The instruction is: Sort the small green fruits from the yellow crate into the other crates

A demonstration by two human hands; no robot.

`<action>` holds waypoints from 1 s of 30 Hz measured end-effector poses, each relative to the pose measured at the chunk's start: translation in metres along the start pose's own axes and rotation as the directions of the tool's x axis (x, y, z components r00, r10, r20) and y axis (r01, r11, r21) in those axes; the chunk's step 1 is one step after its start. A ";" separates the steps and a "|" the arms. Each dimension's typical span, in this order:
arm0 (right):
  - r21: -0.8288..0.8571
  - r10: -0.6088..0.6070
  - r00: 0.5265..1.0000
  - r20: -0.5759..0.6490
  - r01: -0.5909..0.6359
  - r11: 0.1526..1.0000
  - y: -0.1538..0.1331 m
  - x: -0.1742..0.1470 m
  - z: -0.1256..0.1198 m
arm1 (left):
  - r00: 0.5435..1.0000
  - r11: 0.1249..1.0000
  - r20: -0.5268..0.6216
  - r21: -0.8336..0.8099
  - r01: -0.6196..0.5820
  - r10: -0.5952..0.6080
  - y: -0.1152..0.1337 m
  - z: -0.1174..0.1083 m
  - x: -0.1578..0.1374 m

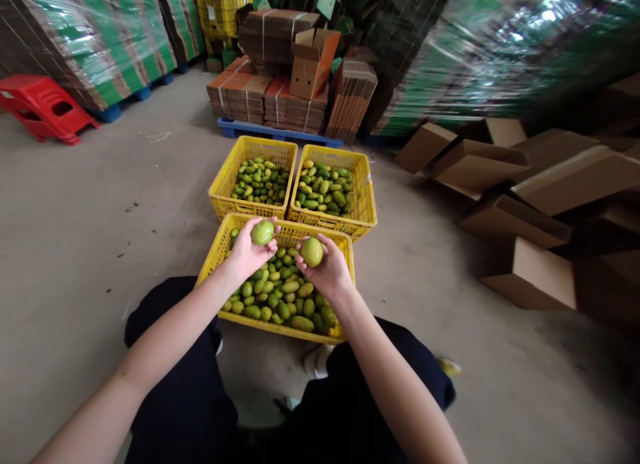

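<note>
My left hand [251, 249] is curled round a smooth green oval fruit [263, 233], perhaps a small mango. A second, rounder green fruit [312, 252] rests in the fingers of my right hand [327, 267]. Both hands are raised side by side over the near yellow plastic crate [285, 332], apart from each other. Inside that crate lie many loose green and yellowish fruits [290, 287], partly hidden by my hands and forearms. Just beyond stand two more yellow crates, a left one [220, 199] and a right one [367, 201], each holding similar fruits.
Flattened cartons [295, 111] are stacked on a blue pallet [280, 131] behind the crates, with an open box [307, 64] on top. Empty cardboard boxes [530, 271] lie heaped at right. A red stool [43, 107] stands at left, near wrapped pallet loads [100, 44].
</note>
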State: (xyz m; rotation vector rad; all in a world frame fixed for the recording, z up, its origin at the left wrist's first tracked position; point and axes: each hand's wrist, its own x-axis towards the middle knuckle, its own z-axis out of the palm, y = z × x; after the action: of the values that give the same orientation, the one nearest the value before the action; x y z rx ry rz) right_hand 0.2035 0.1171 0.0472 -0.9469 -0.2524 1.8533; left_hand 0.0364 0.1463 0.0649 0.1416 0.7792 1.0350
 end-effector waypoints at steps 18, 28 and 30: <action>-0.124 -0.270 0.960 0.069 0.277 0.953 0.053 0.019 0.011 | 0.829 0.608 0.258 0.578 -0.544 0.496 -0.066 -0.019 0.032; -0.046 -0.227 0.940 0.255 0.246 0.968 0.014 0.002 0.000 | 0.942 0.693 0.320 0.657 -0.298 0.101 -0.046 -0.019 0.028; -0.047 -0.243 0.931 0.273 0.265 0.963 0.011 0.000 -0.002 | 0.908 0.621 0.385 0.675 -0.398 0.163 -0.044 -0.020 0.021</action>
State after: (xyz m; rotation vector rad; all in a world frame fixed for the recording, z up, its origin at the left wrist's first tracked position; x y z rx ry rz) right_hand 0.1973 0.1118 0.0399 -0.6821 -0.5933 1.7340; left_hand 0.0613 0.1356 0.0195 1.1515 0.8887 0.8992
